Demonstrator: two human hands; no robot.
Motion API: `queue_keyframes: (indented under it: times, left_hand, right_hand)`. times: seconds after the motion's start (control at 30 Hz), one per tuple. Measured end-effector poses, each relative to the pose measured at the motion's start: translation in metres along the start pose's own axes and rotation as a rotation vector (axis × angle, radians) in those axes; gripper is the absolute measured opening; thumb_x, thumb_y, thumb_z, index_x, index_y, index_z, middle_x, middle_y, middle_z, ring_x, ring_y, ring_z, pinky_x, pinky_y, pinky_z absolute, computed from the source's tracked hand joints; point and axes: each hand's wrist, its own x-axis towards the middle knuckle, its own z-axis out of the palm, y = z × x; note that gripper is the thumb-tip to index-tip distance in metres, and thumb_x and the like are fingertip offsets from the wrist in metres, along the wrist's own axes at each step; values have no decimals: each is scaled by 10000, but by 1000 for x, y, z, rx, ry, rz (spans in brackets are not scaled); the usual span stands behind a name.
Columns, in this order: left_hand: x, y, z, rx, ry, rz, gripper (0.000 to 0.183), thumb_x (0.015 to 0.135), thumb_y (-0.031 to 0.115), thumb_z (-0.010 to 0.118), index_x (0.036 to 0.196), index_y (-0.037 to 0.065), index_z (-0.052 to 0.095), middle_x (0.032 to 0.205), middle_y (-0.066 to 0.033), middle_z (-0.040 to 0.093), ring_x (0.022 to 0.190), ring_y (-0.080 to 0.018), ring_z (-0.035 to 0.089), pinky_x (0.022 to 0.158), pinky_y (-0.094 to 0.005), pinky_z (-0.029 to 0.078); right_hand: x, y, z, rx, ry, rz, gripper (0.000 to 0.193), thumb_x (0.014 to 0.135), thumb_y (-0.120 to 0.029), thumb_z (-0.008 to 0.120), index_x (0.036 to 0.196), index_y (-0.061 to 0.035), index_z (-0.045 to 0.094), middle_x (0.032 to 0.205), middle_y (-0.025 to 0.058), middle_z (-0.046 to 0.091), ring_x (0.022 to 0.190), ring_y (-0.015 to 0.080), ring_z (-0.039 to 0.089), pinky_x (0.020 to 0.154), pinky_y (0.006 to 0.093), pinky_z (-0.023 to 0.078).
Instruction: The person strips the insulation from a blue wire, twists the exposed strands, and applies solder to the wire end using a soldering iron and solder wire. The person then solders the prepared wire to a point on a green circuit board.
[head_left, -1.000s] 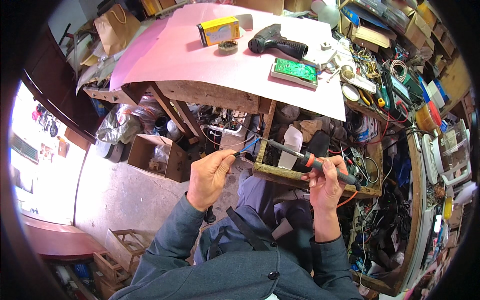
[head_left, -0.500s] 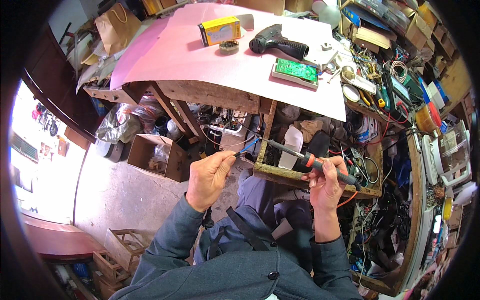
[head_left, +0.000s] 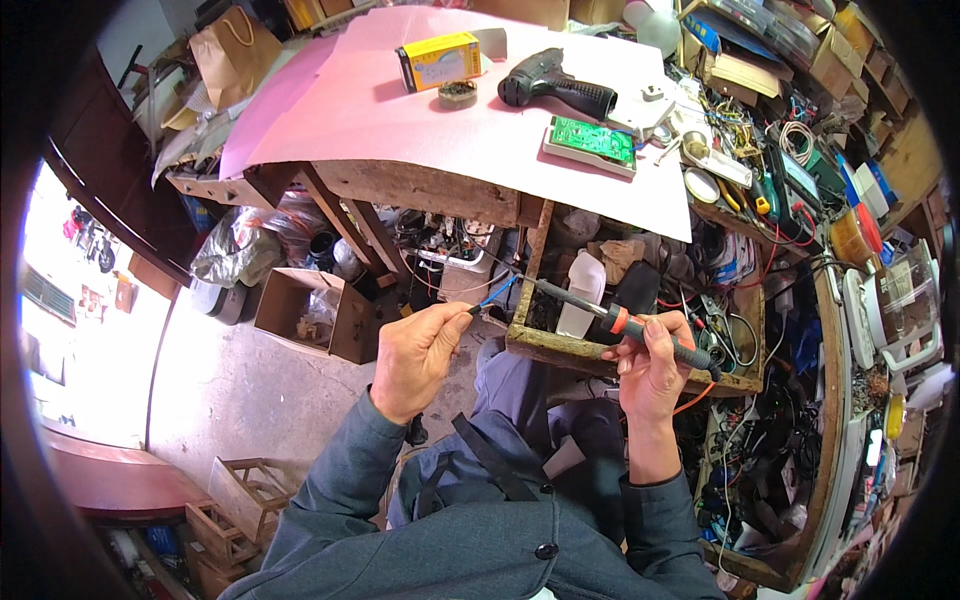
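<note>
Between the thumb and fingers of my left hand (head_left: 420, 352) is pinched a thin blue wire (head_left: 497, 294), dark where it leaves my fingertips. It slants up to the right. My right hand (head_left: 655, 372) grips a soldering iron (head_left: 624, 323) with a dark handle and an orange-red band; an orange cord trails from its rear end. The iron's metal shaft points left, its tip close to the wire's free end. Whether tip and wire touch I cannot tell. Both hands hover in front of the workbench, above my lap.
On the pink-covered bench (head_left: 380, 120) lie a green circuit board in a white casing (head_left: 592, 145), a black cordless drill body (head_left: 555, 88), a yellow box (head_left: 440, 62) and a small round tin (head_left: 458, 95). An open wooden drawer (head_left: 560, 355) of tools juts out below. A cardboard box (head_left: 340, 320) stands on the floor.
</note>
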Motion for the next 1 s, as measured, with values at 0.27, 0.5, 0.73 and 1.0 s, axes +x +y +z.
queue_keyframes:
  times: [0.27, 0.5, 0.73, 1.0]
  left_hand:
    - [1, -2, -2, 59, 12, 42, 163, 1007, 95, 705, 1108, -31, 732, 868, -128, 734, 698, -173, 668, 658, -289, 530]
    - [0, -3, -2, 40, 14, 31, 162, 997, 93, 715, 1101, -30, 733, 921, -148, 756, 747, -208, 705, 698, -296, 546]
    - [4, -1, -4, 27, 49, 42, 161, 1009, 96, 705, 1107, -30, 723, 844, -114, 712, 699, -161, 653, 659, -287, 525]
    - [10, -8, 4, 16, 125, 63, 169, 1057, 114, 658, 1134, -13, 738, 713, 5, 628, 547, -33, 517, 486, -214, 403]
  right_hand:
    - [0, 0, 0, -2, -9, 0, 182, 1030, -159, 658, 977, -10, 568, 815, 134, 680, 564, 147, 639, 600, 382, 656]
    - [0, 0, 1, -1, 0, 3, 177, 1029, -157, 653, 978, -11, 567, 789, 131, 676, 549, 143, 628, 609, 384, 658]
    - [0, 0, 2, 26, 20, -14, 159, 1011, -139, 651, 1011, 3, 580, 780, 129, 677, 546, 140, 613, 610, 381, 654]
    - [-5, 3, -6, 23, -199, -135, 211, 885, -34, 737, 1061, 37, 646, 1019, 183, 682, 746, 190, 681, 726, 350, 619]
